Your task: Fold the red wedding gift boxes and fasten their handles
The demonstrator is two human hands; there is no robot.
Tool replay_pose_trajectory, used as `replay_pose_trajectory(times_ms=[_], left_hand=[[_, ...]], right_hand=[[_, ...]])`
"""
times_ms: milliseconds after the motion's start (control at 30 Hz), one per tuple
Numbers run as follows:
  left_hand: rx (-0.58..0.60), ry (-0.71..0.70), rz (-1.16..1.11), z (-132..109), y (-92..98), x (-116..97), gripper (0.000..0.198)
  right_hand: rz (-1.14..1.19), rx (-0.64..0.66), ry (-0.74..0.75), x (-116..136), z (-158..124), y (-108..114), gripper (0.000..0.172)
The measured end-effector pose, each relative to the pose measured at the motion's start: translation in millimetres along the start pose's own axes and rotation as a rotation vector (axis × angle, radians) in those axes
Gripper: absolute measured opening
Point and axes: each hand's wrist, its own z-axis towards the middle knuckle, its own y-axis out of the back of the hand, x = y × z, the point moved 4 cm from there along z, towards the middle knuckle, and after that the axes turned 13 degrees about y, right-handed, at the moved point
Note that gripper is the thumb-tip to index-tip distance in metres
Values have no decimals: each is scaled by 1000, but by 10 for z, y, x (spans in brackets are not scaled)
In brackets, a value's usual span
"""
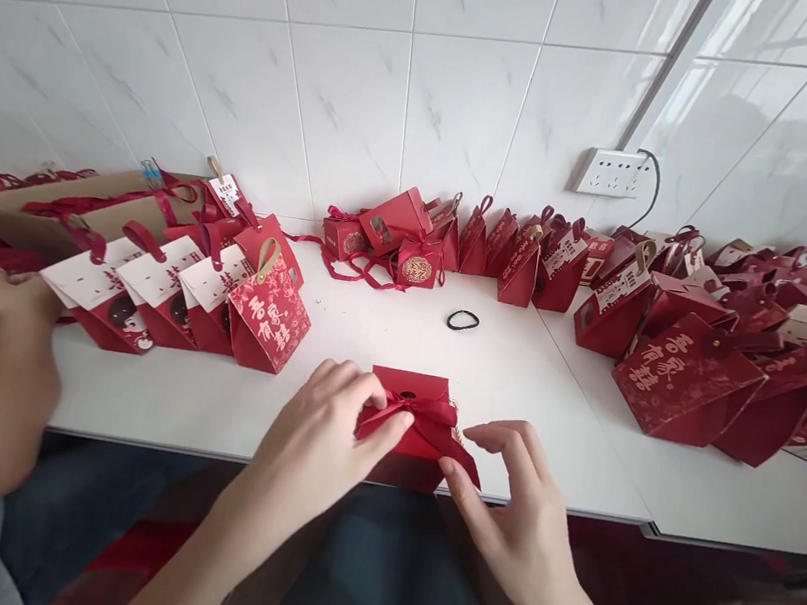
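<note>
A red gift box (408, 384) stands at the table's front edge, directly before me. Dark red satin ribbon (436, 429) is tied across it, with the knot near the middle and a tail hanging to the right. My left hand (333, 413) pinches the ribbon at the left of the knot between thumb and forefinger. On the other side, my right hand (514, 501) is open, thumb and fingers apart, its thumb tip right by the ribbon's tail. Whether that thumb touches the ribbon I cannot tell.
Several red gift boxes (269, 313) line the left, where a co-worker's hand (17, 295) reaches among ribboned bags. More boxes (522, 265) stand along the wall and crowd the right (692, 376). A black hair tie (462, 320) lies mid-table; a power strip (616, 175) is on the wall.
</note>
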Motion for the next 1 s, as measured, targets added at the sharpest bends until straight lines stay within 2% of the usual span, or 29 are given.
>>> replay_pose_trajectory(times_ms=[100, 200, 500, 600, 800, 1000], left_hand=[[-66, -65, 97, -23, -137, -63, 14], [-129, -107, 145, -63, -180, -35, 11], [-219, -161, 145, -103, -129, -39, 21], [-189, -163, 167, -146, -103, -11, 28], [-116, -185, 105, -320, -78, 17, 8], [-246, -289, 35, -439, -162, -42, 12]], right_hand=[[10, 46, -54, -59, -50, -47, 13], [67, 93, -70, -73, -67, -81, 9], [118, 171, -68, -69, -72, -65, 5], [107, 190, -52, -61, -93, -44, 4], [90, 127, 1, -48, -101, 13, 9], [63, 48, 70, -21, -46, 51, 10]])
